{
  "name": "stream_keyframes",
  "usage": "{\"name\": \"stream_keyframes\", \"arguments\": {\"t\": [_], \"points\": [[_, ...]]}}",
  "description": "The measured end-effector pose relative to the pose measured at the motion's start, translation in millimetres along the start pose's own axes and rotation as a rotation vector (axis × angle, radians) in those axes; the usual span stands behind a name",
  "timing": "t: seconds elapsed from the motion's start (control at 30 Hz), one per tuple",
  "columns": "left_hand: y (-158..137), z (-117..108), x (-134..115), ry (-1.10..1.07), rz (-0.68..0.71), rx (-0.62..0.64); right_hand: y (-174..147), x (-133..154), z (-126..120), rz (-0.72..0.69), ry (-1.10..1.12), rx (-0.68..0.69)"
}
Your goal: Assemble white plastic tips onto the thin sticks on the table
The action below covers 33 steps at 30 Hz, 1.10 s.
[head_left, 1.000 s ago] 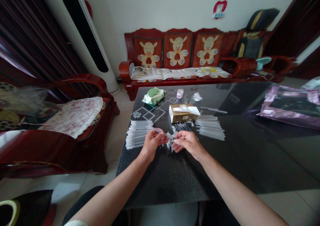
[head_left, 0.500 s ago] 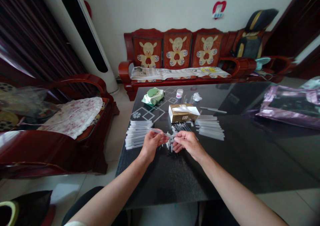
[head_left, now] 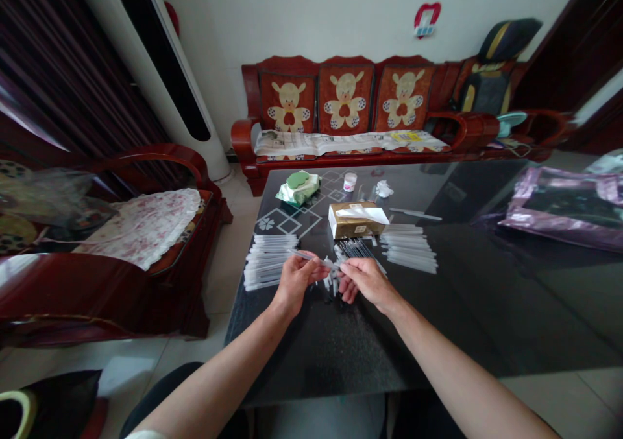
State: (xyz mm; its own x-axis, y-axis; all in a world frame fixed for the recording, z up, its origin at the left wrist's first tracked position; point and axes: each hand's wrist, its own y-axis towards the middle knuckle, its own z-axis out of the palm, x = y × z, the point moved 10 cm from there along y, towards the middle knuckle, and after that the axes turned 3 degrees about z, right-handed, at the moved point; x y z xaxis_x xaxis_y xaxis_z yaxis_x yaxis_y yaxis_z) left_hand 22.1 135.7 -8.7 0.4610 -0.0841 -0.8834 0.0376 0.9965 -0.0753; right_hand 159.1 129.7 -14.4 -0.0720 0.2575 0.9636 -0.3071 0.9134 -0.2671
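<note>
My left hand [head_left: 298,280] pinches a translucent white pen barrel [head_left: 302,255], which sticks out past the fingers to the upper left. My right hand [head_left: 364,279] is closed at the thumb and forefinger on a small whitish piece [head_left: 342,267], close to the barrel's right end; whether the two touch I cannot tell. Under and between the hands lies a loose heap of small white pen parts [head_left: 335,284]. Behind my right hand is a bunch of dark, thin pen refills [head_left: 359,248]. Rows of pale pen barrels lie at left [head_left: 265,261] and a further row of pale barrels [head_left: 409,248] at right.
A gold tissue box [head_left: 357,220] stands behind the refills. Farther back are a green wipes pack [head_left: 298,188], a small white jar [head_left: 349,181] and a crumpled tissue [head_left: 383,189]. One pen-like stick [head_left: 416,214] lies apart. A purple bag [head_left: 564,205] sits right on the black table [head_left: 370,361].
My right hand has shifted very slightly, its lower fingers moving a little to the right and down. My left hand keeps its pinch on the barrel.
</note>
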Motion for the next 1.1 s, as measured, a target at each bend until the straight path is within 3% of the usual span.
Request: {"name": "stream_keyframes", "arguments": {"t": [0.3, 0.53, 0.77, 0.97, 1.1], "points": [[0.0, 0.5, -0.8, -0.007, -0.017, -0.015, -0.2, 6.0, -3.1, -0.074, -0.023, 0.025], [-0.4, 1.6, -0.9, -0.006, -0.017, 0.003, -1.4, -1.2, 0.3, 0.031, -0.036, 0.026], [0.4, 0.6, -1.1, -0.011, -0.005, 0.011, -1.7, 9.3, -4.4, -0.087, -0.069, 0.01], [1.0, 0.6, -0.3, -0.005, -0.009, 0.014, 0.1, -0.9, -2.7, 0.016, -0.063, 0.017], [1.5, -0.4, 0.7, -0.005, -0.003, 0.018, -0.3, 5.5, -4.8, -0.058, -0.066, 0.009]]}}
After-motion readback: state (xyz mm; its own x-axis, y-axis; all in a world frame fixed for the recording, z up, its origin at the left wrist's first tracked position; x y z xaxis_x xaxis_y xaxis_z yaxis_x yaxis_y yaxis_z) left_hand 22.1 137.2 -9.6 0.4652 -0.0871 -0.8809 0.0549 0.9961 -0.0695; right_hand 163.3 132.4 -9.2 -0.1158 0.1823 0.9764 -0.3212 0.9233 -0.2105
